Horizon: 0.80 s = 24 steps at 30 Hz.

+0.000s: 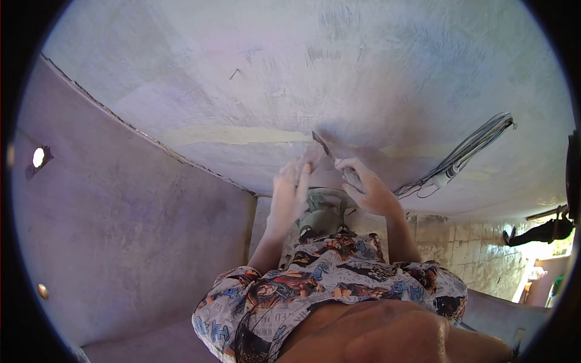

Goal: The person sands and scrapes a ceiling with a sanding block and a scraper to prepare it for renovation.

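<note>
A putty knife (324,145) with a dark, narrow-edged blade is in my right hand (366,186), its fingers wrapped around the handle. The blade tilts up and left, close to the plastered wall (254,103). My left hand (289,187) is beside it, fingers raised and drawn together near the blade. A pale, flat shape (311,155) shows at the left fingertips, too blurred to name. A cream strip of filler (236,134) runs along the wall to the left of the blade.
A bundle of loose cables (478,145) sticks out from the wall at right. A bent nail (235,74) projects higher up. A side wall (133,187) meets this one at left. A person in dark clothes (548,232) is at far right, near a bright opening.
</note>
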### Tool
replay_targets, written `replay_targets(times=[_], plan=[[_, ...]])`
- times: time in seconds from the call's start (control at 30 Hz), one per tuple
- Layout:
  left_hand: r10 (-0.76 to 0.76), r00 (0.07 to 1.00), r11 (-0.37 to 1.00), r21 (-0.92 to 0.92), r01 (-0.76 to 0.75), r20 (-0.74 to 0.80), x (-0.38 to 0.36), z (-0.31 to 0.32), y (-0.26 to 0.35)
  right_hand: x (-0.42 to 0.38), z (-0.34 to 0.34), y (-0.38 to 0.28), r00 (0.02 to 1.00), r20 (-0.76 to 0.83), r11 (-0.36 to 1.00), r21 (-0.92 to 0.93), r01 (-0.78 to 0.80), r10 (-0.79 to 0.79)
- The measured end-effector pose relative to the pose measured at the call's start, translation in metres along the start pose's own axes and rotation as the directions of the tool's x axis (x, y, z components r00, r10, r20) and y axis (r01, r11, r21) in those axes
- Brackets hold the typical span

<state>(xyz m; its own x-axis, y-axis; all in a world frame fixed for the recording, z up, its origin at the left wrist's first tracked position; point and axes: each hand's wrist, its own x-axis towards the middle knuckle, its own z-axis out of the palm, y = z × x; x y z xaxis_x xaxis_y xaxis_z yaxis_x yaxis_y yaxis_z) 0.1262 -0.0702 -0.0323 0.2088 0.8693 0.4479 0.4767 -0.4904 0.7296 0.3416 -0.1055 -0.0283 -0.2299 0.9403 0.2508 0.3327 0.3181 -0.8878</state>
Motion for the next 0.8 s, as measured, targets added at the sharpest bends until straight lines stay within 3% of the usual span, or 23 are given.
replay_targets(times=[0.03,0.07,0.13,0.2,0.33,0.4,0.43,0.5,0.63,0.67,0.7,0.73,0.8], plan=[[-0.127,0.99,0.979,-0.165,0.116,-0.057,0.001,-0.005,-0.006,-0.003,-0.005,0.005,1.0,0.003,1.0,-0.002,0.005,-0.005],[-0.125,0.99,0.98,-0.165,0.113,-0.061,0.002,-0.011,-0.01,-0.006,-0.011,0.009,1.0,-0.018,0.997,-0.072,0.016,-0.017],[-0.269,0.961,0.936,-0.255,0.244,-0.065,0.006,-0.02,-0.015,-0.011,-0.023,0.013,0.999,-0.036,0.99,-0.141,0.026,-0.031],[-0.268,0.96,0.928,-0.287,0.236,-0.077,0.009,-0.023,-0.02,-0.016,-0.034,0.004,0.983,-0.036,0.927,-0.327,-0.184,0.182],[-0.236,0.968,0.928,-0.316,0.197,-0.088,0.01,-0.026,-0.026,-0.007,-0.046,-0.003,0.991,-0.067,0.914,-0.384,-0.135,0.118],[-0.224,0.967,0.915,-0.366,0.167,-0.118,0.01,-0.022,-0.024,-0.001,-0.051,-0.009,0.958,-0.162,0.963,-0.096,-0.254,0.236],[-0.212,0.966,0.9,-0.415,0.135,-0.146,0.01,-0.019,-0.022,0.002,-0.049,-0.008,0.959,-0.159,0.963,-0.096,-0.253,0.236],[-0.22,0.959,0.878,-0.465,0.115,-0.179,0.011,-0.012,-0.017,0.008,-0.043,-0.003,0.924,-0.38,0.984,-0.149,-0.094,0.03],[-0.195,0.96,0.848,-0.526,0.063,-0.2,0.007,0.006,-0.012,0.027,-0.027,0.026,0.856,-0.501,0.991,-0.105,0.083,-0.125],[-0.136,0.968,0.876,-0.482,0.017,-0.213,0.007,0.009,-0.009,0.033,-0.018,0.014,0.825,-0.564,0.969,0.184,0.163,-0.032],[-0.139,0.968,0.878,-0.479,0.022,-0.211,0.009,0.013,-0.004,0.037,-0.014,0.005,0.799,-0.595,0.857,0.452,0.249,0.082],[-0.056,0.978,0.898,-0.439,-0.039,-0.201,0.013,0.015,0.003,0.04,-0.014,-0.002,0.798,-0.597,0.855,0.454,0.25,0.084],[0.052,0.986,0.918,-0.381,-0.11,-0.161,0.021,0.013,0.02,0.043,-0.016,-0.011,0.892,-0.395,0.785,0.615,0.08,0.219]])
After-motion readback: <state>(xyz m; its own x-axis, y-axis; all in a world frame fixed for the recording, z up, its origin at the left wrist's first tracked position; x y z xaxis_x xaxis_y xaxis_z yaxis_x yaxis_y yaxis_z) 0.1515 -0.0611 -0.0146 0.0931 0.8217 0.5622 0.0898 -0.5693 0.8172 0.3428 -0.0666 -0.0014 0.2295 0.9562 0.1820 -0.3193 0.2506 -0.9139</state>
